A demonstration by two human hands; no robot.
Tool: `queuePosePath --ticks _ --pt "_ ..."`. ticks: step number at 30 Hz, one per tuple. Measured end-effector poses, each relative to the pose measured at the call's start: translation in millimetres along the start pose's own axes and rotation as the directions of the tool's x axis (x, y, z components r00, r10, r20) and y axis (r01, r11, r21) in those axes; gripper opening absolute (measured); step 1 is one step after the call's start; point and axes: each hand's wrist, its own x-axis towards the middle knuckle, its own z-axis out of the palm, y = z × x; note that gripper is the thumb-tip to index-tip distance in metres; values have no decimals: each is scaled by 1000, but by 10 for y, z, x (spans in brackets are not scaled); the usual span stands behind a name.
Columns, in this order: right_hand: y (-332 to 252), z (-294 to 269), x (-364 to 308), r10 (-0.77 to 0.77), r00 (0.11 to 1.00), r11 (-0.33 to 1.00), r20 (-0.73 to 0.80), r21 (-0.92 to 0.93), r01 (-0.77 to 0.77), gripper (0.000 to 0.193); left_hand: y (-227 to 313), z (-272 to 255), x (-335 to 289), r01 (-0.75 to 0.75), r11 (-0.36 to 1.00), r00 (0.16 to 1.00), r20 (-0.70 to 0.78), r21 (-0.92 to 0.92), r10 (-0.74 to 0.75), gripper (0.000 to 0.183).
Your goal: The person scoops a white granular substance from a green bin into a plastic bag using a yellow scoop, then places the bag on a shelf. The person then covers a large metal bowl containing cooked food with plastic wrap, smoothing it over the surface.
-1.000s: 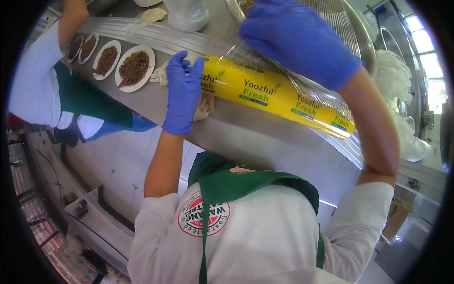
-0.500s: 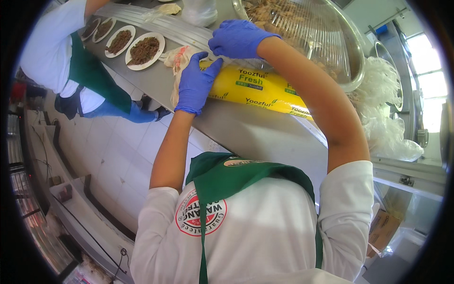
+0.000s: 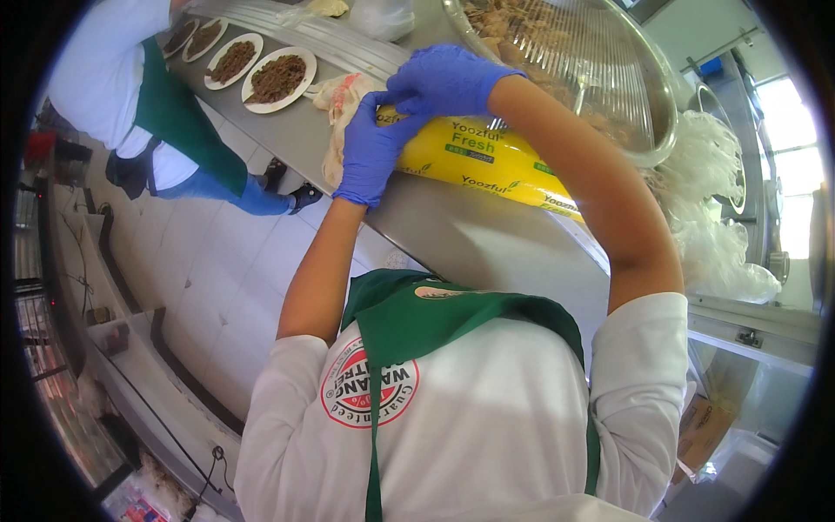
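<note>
A long roll of cling film in shiny yellow packaging (image 3: 496, 163) lies along the near edge of the steel counter (image 3: 426, 209). My left hand (image 3: 370, 155), in a blue glove, closes round its left end. My right hand (image 3: 452, 80), gloved too, reaches over the roll, its bent fingers pressed together against my left thumb and fingers. Whatever lies between those right fingertips is hidden. A crumpled pale plastic bag with red print (image 3: 337, 97) sits just left of my left hand.
Behind the roll stands a large metal tray (image 3: 668, 143) of brown food under clear film. White plates (image 3: 296, 92) of dark minced food line the counter's left. Clear plastic strips (image 3: 335, 42) lie behind them. A co-worker in a green apron (image 3: 178, 117) stands at left; plastic bags (image 3: 709, 217) bunch at right.
My right hand has moved slightly right and down, and its fingers now meet those of my left hand. The view has shifted slightly; the roll stays on the counter.
</note>
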Motion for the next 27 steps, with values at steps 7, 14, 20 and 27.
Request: queuePosePath --ticks 7,14,20,27 --pt "174 204 -161 -235 882 935 -409 -344 89 27 -28 19 78 42 999 999 13 24 -42 30" --pt "186 269 -228 -254 834 917 -489 -397 47 31 -34 -65 120 37 994 999 40 -101 -33 20" --pt "297 413 -333 -80 783 991 -617 -135 -5 41 380 -29 -4 -60 990 996 60 -131 69 17" --pt "191 218 -195 -153 923 987 -353 -105 123 27 -72 -122 96 146 983 989 53 -111 -140 22"
